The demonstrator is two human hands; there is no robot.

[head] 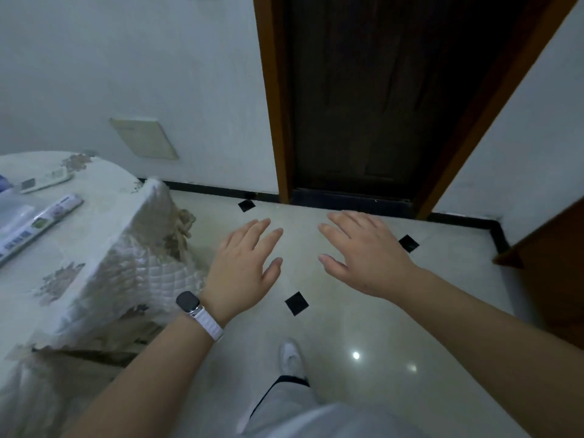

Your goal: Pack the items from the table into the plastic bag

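Left hand [243, 263] and right hand [363, 257] hover over the floor [347, 327] with fingers spread wide and empty. Well to the left, a long box [41, 222] and a remote [44, 181] lie on the surface [94, 222].

Cream floral tablecloth [94, 235], white watch strap [207, 322], black-diamond floor [347, 311].

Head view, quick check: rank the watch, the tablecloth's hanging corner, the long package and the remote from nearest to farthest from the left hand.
From the left hand:
1. watch, on that hand's own wrist.
2. tablecloth's hanging corner, just to the hand's left.
3. long package and remote, farther left, lying up on the cloth; these two are too close to call.
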